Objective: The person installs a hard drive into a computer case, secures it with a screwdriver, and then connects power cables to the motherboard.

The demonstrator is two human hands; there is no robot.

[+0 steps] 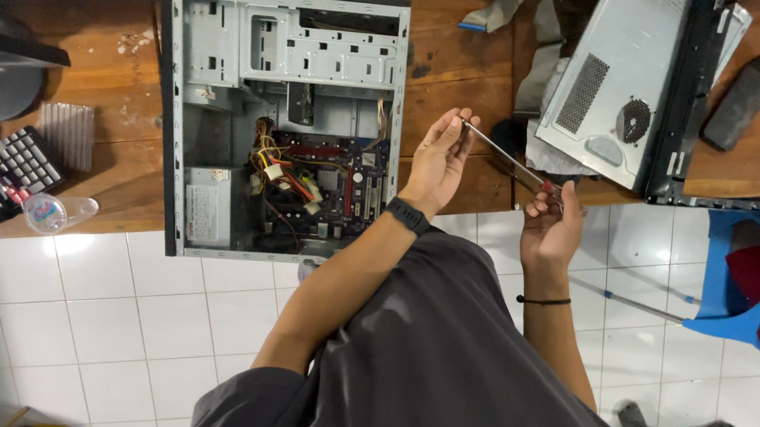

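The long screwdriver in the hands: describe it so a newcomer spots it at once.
Start at the open grey computer case lying on the wooden table. Just right of it, the left hand and right hand hold a thin metal screwdriver slanting between them, red-handled, the only shiny rod there.

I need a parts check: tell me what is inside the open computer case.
Inside the open computer case: a motherboard, bundled coloured cables, a grey power supply and empty metal drive bays. Cables cover part of the board, and the bays' interiors are hidden.
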